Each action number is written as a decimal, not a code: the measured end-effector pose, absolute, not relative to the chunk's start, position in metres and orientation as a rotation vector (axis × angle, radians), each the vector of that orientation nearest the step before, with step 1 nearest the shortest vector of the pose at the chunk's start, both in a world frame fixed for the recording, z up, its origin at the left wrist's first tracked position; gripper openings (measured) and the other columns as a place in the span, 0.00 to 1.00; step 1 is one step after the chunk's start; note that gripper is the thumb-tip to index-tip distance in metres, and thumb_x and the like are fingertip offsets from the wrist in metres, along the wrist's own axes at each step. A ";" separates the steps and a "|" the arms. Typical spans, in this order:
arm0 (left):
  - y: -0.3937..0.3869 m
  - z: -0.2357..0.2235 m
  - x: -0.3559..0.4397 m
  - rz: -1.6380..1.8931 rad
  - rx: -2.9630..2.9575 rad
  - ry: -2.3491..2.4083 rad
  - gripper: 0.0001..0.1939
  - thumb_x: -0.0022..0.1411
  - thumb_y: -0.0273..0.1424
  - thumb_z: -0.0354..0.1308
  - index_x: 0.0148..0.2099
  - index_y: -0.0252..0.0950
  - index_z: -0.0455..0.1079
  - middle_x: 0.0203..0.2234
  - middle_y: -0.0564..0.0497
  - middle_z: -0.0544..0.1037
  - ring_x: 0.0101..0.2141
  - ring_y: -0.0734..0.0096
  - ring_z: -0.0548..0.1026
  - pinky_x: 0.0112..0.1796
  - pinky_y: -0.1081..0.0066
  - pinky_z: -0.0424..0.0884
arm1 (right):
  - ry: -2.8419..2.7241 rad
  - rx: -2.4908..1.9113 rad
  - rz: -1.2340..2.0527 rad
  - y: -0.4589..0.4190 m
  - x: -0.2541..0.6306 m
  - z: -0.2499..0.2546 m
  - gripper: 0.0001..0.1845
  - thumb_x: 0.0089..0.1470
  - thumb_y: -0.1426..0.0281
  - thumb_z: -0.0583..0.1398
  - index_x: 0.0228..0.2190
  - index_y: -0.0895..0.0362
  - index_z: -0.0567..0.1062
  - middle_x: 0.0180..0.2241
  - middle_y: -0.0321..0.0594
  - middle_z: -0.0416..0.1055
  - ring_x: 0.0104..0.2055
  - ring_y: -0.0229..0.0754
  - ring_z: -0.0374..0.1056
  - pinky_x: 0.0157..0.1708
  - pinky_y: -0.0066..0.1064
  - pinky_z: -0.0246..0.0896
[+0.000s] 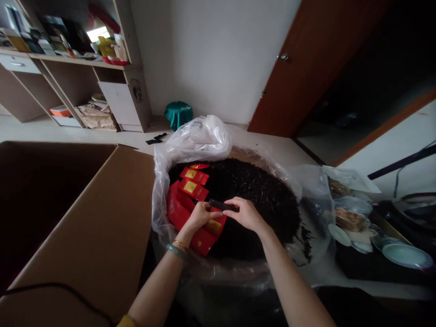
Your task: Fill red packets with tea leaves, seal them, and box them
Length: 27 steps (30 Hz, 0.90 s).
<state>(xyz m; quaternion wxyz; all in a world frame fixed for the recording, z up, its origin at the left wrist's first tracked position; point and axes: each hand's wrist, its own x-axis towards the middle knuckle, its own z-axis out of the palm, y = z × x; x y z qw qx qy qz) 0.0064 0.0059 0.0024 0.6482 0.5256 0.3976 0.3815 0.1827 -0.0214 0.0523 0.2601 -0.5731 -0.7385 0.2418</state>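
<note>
A slim black bar-shaped object (220,205) is held level between my two hands. My left hand (200,217) pinches its left end, and my right hand (248,214) grips its right end from above. Just below the hands, a red packet with a gold label (214,226) lies partly covered by my left hand. More red packets (193,188) and a larger red bag (176,208) rest to the left, on dark dried leaves that look like tea (269,186). The leaves fill a wide round container lined with a clear plastic bag (160,195).
A large open cardboard box (112,218) stands at the left. On the right are a lidded clear jar (350,218) and pale green dishes (407,253). Behind are a teal covered bin (179,115), a desk with shelves (117,102) and a brown door (299,68).
</note>
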 end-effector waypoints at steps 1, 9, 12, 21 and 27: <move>0.006 0.002 0.006 0.855 1.199 0.892 0.24 0.32 0.41 0.74 0.30 0.29 0.78 0.20 0.52 0.77 0.23 0.72 0.71 0.28 0.73 0.68 | -2.008 -1.547 0.628 -0.022 0.183 0.053 0.12 0.46 0.70 0.66 0.37 0.55 0.79 0.36 0.40 0.77 0.37 0.42 0.72 0.39 0.32 0.66; 0.002 0.008 0.006 0.856 1.196 0.804 0.22 0.36 0.39 0.73 0.33 0.30 0.79 0.24 0.51 0.79 0.25 0.71 0.72 0.30 0.74 0.68 | -2.045 -1.549 0.534 -0.025 0.183 0.054 0.13 0.48 0.70 0.65 0.39 0.53 0.79 0.36 0.40 0.75 0.37 0.42 0.72 0.39 0.31 0.66; 0.003 0.006 0.005 0.867 1.209 0.794 0.22 0.36 0.38 0.73 0.33 0.30 0.79 0.24 0.51 0.79 0.25 0.71 0.73 0.31 0.73 0.69 | -2.053 -1.534 0.538 -0.026 0.183 0.054 0.13 0.48 0.70 0.65 0.39 0.53 0.79 0.36 0.40 0.75 0.37 0.42 0.72 0.39 0.32 0.66; 0.003 0.006 0.004 0.822 1.251 0.835 0.19 0.37 0.38 0.73 0.30 0.30 0.79 0.20 0.52 0.77 0.23 0.72 0.71 0.28 0.74 0.67 | -2.078 -1.499 0.617 -0.025 0.194 0.057 0.17 0.45 0.70 0.66 0.40 0.54 0.77 0.38 0.39 0.74 0.40 0.42 0.71 0.42 0.33 0.65; 0.003 0.008 0.005 0.824 1.285 0.869 0.21 0.37 0.39 0.72 0.32 0.29 0.78 0.21 0.52 0.77 0.25 0.71 0.72 0.29 0.73 0.68 | -2.052 -1.529 0.606 -0.025 0.192 0.060 0.11 0.47 0.70 0.65 0.37 0.53 0.79 0.35 0.38 0.75 0.37 0.42 0.72 0.41 0.32 0.65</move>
